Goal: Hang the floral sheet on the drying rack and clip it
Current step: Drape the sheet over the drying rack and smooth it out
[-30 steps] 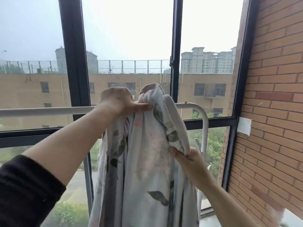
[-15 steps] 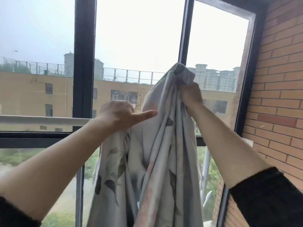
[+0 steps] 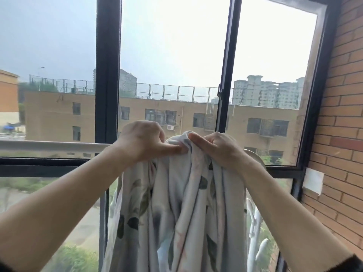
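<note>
The floral sheet (image 3: 182, 209), white with grey-green leaves, hangs in a bunched column over the right end of the drying rack's white top bar (image 3: 51, 146). My left hand (image 3: 143, 140) grips the bunched top of the sheet at the bar, thumb stretched toward the right. My right hand (image 3: 216, 148) pinches the same top fold from the right, thumb pointing left, almost touching the other thumb. The bar's curved right end (image 3: 257, 157) peeks out behind my right wrist. No clip is in view.
Tall black-framed windows (image 3: 108, 75) stand right behind the rack. A brick wall (image 3: 341, 134) closes the right side, with a small white patch (image 3: 313, 180) on it. White rack parts (image 3: 255, 232) show lower right of the sheet.
My right hand has come down from a raised hold well above the bar to the bar's level, bringing the sheet's top fold beside my left hand. The left hand has stayed put.
</note>
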{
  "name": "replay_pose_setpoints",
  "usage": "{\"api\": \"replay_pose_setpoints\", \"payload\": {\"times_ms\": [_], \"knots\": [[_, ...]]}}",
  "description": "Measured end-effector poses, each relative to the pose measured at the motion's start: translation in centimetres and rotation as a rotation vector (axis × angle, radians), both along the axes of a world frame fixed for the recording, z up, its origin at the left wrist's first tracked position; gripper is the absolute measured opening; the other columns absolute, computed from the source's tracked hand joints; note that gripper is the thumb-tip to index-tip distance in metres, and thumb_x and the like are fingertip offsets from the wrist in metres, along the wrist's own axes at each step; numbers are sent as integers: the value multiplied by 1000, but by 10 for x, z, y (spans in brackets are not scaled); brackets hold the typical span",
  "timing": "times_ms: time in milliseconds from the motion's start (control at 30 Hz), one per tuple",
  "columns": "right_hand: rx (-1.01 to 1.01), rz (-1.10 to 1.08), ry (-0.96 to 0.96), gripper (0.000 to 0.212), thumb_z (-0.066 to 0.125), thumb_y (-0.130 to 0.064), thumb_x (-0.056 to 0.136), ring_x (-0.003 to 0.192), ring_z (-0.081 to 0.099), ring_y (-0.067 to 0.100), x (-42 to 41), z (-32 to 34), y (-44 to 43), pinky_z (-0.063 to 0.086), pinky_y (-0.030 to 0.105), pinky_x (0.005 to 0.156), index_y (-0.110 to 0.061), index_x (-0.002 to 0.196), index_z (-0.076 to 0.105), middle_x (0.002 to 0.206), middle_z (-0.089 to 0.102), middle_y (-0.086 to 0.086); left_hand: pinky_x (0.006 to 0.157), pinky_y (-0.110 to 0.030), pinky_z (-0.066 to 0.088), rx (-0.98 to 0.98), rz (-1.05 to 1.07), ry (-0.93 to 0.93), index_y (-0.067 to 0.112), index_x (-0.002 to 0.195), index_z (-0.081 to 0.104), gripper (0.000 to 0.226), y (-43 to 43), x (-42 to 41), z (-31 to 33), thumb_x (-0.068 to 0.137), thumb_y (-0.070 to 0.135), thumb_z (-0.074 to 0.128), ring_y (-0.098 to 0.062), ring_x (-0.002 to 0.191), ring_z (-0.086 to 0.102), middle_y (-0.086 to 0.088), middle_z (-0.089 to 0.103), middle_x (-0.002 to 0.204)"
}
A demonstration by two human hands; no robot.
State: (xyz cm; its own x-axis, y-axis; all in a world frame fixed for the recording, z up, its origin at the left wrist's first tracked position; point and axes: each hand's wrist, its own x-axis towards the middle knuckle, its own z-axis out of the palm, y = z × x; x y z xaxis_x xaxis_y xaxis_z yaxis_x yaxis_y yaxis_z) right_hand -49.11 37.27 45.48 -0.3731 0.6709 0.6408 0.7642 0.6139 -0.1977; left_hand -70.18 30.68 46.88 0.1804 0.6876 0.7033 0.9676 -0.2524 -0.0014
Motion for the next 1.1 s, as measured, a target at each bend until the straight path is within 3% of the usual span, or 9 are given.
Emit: {"api": "replay_pose_setpoints", "payload": {"times_ms": [133, 200, 300, 400, 567, 633, 833, 1000, 1100], "knots": [[-42, -9, -48, 63, 38, -70, 86, 56, 51, 15, -7, 4, -12, 44, 34, 59, -25, 45, 54, 50, 50, -4, 49, -25, 27, 67, -44, -26, 19, 39, 43, 69, -6, -5, -3, 64, 83, 51, -6, 44, 40, 9, 40, 41], [-93, -30, -36, 57, 43, -59, 89, 65, 54, 16, -14, 6, -16, 42, 32, 62, -25, 45, 51, 55, 51, -8, 51, -24, 37, 142, -89, -86, 22, 46, 54, 61, -9, -12, -8, 68, 79, 55, -1, 47, 46, 11, 50, 45], [-98, -74, -20, 51, 42, -56, 90, 76, 58, 19, -20, 5, -19, 43, 32, 68, -22, 53, 50, 66, 56, -5, 53, -21, 44, 348, -180, -301, 25, 74, 66, 34, -25, -22, -24, 73, 59, 68, 5, 55, 53, 16, 64, 71], [-41, -109, 11, 52, 40, -57, 90, 79, 59, 21, -18, 0, -17, 44, 33, 70, -21, 54, 50, 70, 59, -2, 49, -17, 45, 484, -192, -539, 19, 84, 61, 31, -48, -34, -49, 73, 44, 74, -8, 56, 58, 10, 62, 78], [14, -140, 49, 54, 41, -56, 91, 74, 57, 22, -18, -3, -18, 38, 31, 63, -18, 54, 52, 63, 56, -3, 57, -27, 48, 396, -80, -605, 14, 86, 52, 59, -63, -58, -89, 63, 64, 73, -17, 66, 58, 2, 57, 76], [28, -148, 52, 54, 41, -56, 90, 74, 57, 22, -21, -4, -18, 36, 31, 63, -18, 54, 54, 63, 57, -3, 57, -22, 41, 359, -25, -700, 12, 93, 50, 65, -65, -61, -98, 58, 63, 74, -18, 71, 56, 0, 58, 84], [32, -177, 55, 52, 41, -57, 89, 72, 55, 21, -21, -5, -19, 34, 30, 61, -19, 57, 58, 62, 57, -4, 82, -36, 45, 286, 133, -902, 12, 118, 43, 87, -60, -59, -119, 54, 60, 78, -18, 96, 54, 2, 55, 110], [53, -190, 57, 52, 42, -56, 89, 68, 53, 20, -18, -5, -18, 30, 29, 56, -17, 61, 62, 60, 55, -4, 60, -27, 43, 28, 44, -837, 20, 106, 52, 87, -57, -46, -131, 44, 78, 73, -18, 84, 59, 6, 58, 92], [50, -186, 58, 51, 42, -57, 89, 68, 52, 20, -20, -5, -19, 30, 29, 57, -20, 57, 58, 60, 54, -4, 69, -28, 48, -121, -61, -858, 28, 104, 50, 78, -55, -24, -137, 44, 68, 80, -9, 88, 59, 15, 60, 95]]}}
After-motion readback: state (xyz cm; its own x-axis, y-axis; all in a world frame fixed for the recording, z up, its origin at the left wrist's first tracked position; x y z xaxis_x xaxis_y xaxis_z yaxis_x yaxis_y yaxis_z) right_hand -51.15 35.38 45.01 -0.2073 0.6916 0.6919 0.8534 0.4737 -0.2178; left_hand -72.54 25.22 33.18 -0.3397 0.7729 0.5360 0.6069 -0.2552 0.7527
